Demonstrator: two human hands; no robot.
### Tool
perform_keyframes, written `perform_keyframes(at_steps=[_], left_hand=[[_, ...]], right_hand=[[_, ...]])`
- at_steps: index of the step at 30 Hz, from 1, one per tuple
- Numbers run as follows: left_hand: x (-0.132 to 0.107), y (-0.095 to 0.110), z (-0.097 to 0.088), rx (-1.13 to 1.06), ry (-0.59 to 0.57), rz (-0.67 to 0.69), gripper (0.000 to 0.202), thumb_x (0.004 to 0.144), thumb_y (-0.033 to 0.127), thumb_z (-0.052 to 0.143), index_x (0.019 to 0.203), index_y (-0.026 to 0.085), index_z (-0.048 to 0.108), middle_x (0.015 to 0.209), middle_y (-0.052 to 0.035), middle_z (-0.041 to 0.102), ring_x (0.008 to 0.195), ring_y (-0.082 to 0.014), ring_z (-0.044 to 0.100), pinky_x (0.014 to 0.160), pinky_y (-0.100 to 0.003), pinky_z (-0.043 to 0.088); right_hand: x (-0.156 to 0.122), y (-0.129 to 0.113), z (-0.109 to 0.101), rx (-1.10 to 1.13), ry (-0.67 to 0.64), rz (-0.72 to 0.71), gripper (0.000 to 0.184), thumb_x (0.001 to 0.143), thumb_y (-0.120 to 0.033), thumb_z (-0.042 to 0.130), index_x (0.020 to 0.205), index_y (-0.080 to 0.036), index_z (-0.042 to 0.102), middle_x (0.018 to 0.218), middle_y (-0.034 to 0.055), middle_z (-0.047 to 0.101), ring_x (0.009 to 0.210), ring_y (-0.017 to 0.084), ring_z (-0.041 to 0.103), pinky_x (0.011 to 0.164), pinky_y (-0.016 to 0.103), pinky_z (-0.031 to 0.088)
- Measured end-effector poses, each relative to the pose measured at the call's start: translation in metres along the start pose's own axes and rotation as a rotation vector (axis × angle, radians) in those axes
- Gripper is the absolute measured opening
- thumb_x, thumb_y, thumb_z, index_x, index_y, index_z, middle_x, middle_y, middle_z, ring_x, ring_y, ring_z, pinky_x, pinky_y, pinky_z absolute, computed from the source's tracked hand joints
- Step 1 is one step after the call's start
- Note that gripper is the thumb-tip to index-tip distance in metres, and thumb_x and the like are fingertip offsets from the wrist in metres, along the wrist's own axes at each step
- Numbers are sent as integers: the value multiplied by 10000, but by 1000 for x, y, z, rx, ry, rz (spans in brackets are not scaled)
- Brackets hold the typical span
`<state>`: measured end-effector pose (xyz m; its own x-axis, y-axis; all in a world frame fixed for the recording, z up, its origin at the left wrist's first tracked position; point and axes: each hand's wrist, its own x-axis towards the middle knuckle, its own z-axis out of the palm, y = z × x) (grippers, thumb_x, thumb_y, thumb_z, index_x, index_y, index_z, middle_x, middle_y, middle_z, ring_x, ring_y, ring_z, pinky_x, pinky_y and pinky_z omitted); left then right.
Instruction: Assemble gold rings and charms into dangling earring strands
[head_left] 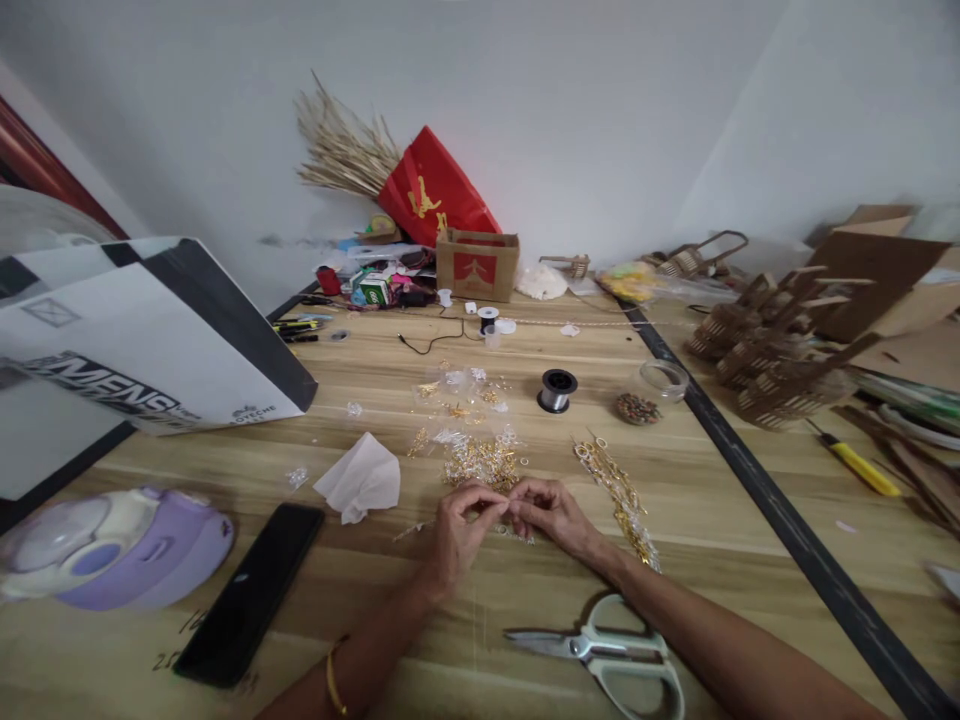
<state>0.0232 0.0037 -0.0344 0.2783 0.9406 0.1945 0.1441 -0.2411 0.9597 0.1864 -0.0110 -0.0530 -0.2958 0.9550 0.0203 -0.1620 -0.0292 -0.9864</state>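
Note:
My left hand (pixel 459 530) and my right hand (pixel 551 512) meet over the wooden table (pixel 420 610), fingertips pinched together on a tiny piece I cannot make out. Just beyond them lies a heap of small gold findings (pixel 480 462). A string of gold charms (pixel 619 492) runs down to the right of my right hand. Pale-handled scissors (pixel 600 648) lie shut under my right forearm. A crumpled white tissue (pixel 361 480) sits to the left of my left hand.
A black phone (pixel 251 590) and a purple device (pixel 112 548) lie at the front left, a white paper bag (pixel 135 350) behind them. A wire spool (pixel 556 390), bead dish (pixel 637 408) and glass jar (pixel 664 380) stand mid-table. Wooden baskets (pixel 772 350) and a yellow cutter (pixel 862 468) sit right.

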Motion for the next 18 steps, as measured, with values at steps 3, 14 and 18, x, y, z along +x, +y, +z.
perform_keyframes(at_steps=[3,14,18], left_hand=[[0,-3,0,49,10,75,81,696,231,672,638,177,684,662,-44,648,663,-168,585,633,-261,468],[-3,-9,-13,633,-133,492,197,859,157,475,824,178,668,758,-67,647,714,-149,581,661,-261,452],[-3,-2,-16,796,-159,597,216,874,134,446,804,163,648,724,-56,623,696,-144,565,645,-259,433]], right_hand=[[0,-2,1,-12,-11,2,289,756,-426,647,751,-139,619,513,-24,581,416,75,504,442,198,423],[-1,-1,2,-44,-3,18,301,762,-434,637,737,-136,600,529,-23,561,436,76,493,451,197,408],[-2,3,3,-55,-12,9,288,779,-415,624,746,-130,593,537,-24,551,447,70,486,454,189,402]])
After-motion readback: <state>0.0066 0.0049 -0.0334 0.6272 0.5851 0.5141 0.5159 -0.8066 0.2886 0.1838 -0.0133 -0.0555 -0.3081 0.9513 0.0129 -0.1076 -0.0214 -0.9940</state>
